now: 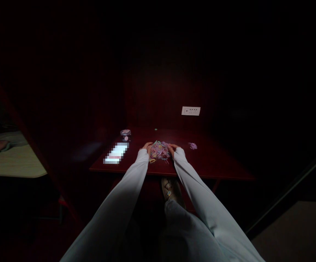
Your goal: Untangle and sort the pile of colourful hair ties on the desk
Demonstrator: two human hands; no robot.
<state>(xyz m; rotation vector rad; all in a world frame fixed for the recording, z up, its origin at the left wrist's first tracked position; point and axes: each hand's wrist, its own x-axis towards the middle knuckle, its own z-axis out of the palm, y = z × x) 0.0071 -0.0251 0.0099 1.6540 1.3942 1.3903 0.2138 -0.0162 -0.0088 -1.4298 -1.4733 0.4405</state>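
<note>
Hair elastics (pixel 159 151), soft pastel loops, lie heaped mid-bench (pixel 215 164) between the left hand (pixel 147 146) and the right hand (pixel 173 148). Fingers on both rest at the heap's edges; whether they are clamped on it, I cannot tell. Lilac loops (pixel 192 146) sit apart at three o'clock, a lidded glass jar (pixel 125 135) at ten.

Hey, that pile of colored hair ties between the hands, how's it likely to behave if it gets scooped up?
The pile of small elastic hair ties will probably feel light and floppy, since the loops look thin and soft. It may lift in tangled clumps, as the loops look intertwined. A few could slip past the left hand or right hand.
</note>
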